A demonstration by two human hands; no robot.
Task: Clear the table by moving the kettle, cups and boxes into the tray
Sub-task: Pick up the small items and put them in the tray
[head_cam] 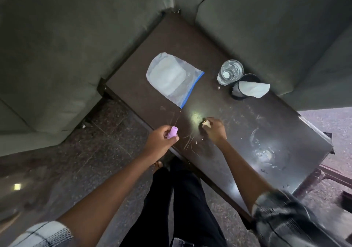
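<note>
My left hand (161, 139) is closed around a small purple cylinder (172, 132) at the near edge of the dark wooden table (238, 117). My right hand (215, 130) rests on the tabletop with its fingers pinched on a small pale scrap (207, 123). At the far side stands a clear glass of water (230, 71). Beside it sits a dark cup (242, 89) with a white paper piece (254, 89) lying over its mouth. No kettle, box or tray is visible.
A clear zip bag (174, 79) with white pads and a blue seal lies flat on the far left of the table. Grey sofa cushions (276, 27) wrap two sides. Crumbs and scratches dot the tabletop. Speckled floor (99, 151) is to the left.
</note>
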